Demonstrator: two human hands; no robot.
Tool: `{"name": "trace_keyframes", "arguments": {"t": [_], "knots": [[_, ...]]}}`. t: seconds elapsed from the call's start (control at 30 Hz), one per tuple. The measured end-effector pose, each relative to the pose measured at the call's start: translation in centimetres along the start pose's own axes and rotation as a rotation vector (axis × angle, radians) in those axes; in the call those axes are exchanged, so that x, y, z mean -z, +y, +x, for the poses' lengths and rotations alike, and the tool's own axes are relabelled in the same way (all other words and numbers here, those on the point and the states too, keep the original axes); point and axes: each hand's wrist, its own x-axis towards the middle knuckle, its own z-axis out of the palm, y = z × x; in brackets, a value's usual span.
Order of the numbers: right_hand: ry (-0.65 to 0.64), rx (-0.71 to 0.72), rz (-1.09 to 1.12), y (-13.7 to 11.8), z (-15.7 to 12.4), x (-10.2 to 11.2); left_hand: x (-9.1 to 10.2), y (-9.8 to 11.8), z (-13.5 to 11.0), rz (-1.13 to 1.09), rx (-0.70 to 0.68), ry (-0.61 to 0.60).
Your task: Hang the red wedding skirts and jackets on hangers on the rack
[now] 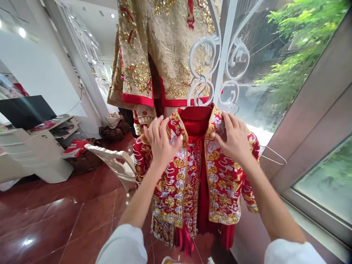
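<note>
A red jacket [225, 176] with dense gold and silver embroidery hangs open-fronted on a hanger [200, 95], its red lining showing down the middle. My left hand [162, 141] holds the jacket's gold-trimmed front edge just below the collar. On the other side, my right hand [232, 137] grips the shoulder near the neckline. White sleeves cover both my forearms' lower ends. Above the jacket hangs a cream and gold embroidered garment with red trim [154, 55].
The garments hang from a white ornate metal rack [220, 62] beside a window [275, 55] with foliage outside. A spare wire hanger [273, 156] dangles at the right. Behind the jacket stand a white chair [110, 161] and a white desk with a monitor [26, 112], on a glossy red tile floor [82, 216].
</note>
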Motion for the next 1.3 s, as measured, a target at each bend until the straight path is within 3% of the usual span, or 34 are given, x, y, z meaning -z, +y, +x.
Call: {"name": "trace_keyframes", "arguments": {"t": [0.03, 0.13, 0.27, 0.43, 0.6, 0.7, 0.8, 0.9, 1.03, 1.13, 1.2, 1.27, 1.3], "knots": [[0.081, -0.038, -0.031, -0.9, -1.6, -0.8, -0.3, 1.1, -2.0, 0.007, 0.042, 0.071], [0.221, -0.162, -0.101, -2.7, -6.5, -3.7, -1.5, 3.7, -7.8, 0.089, 0.105, 0.054], [0.252, -0.25, -0.057, -1.8, -10.3, -5.4, -1.5, 4.0, -11.3, 0.083, 0.206, 0.013], [-0.022, -0.245, 0.114, -0.4, -11.5, -2.2, 1.2, 3.9, -10.3, -0.002, 0.196, -0.46], [-0.158, -0.027, 0.526, -3.7, -10.7, 0.7, 2.2, 7.1, -6.9, -0.129, 0.051, -0.61], [-0.202, 0.004, 0.666, -4.9, -10.5, -0.9, 0.8, 7.5, -5.6, -0.232, 0.011, -0.72], [-0.249, -0.036, 0.572, -4.3, -10.6, -3.9, -1.1, 6.2, -6.3, -0.19, 0.029, -0.81], [-0.304, -0.018, 0.441, -3.6, -10.2, -5.9, -1.9, 5.3, -7.6, -0.119, 0.029, -0.794], [-0.309, -0.009, 0.253, -4.4, -9.9, -5.8, -1.0, 5.3, -9.4, -0.092, 0.106, -0.687], [-0.34, 0.001, 0.383, -5.0, -12.7, -5.5, -0.1, 5.0, -13.3, -0.277, 0.365, -0.647], [-0.369, -0.106, 0.626, -4.9, -17.1, -5.9, 0.5, 4.3, -18.1, -0.493, 0.768, -0.655], [-0.325, -0.459, 0.852, -4.4, -23.0, -7.0, 1.2, 3.5, -23.8, -0.689, 1.402, -0.628], [-0.252, -0.751, 0.897, -4.1, -26.0, -7.7, 1.5, 3.2, -26.6, -0.705, 1.527, -0.632]]}}
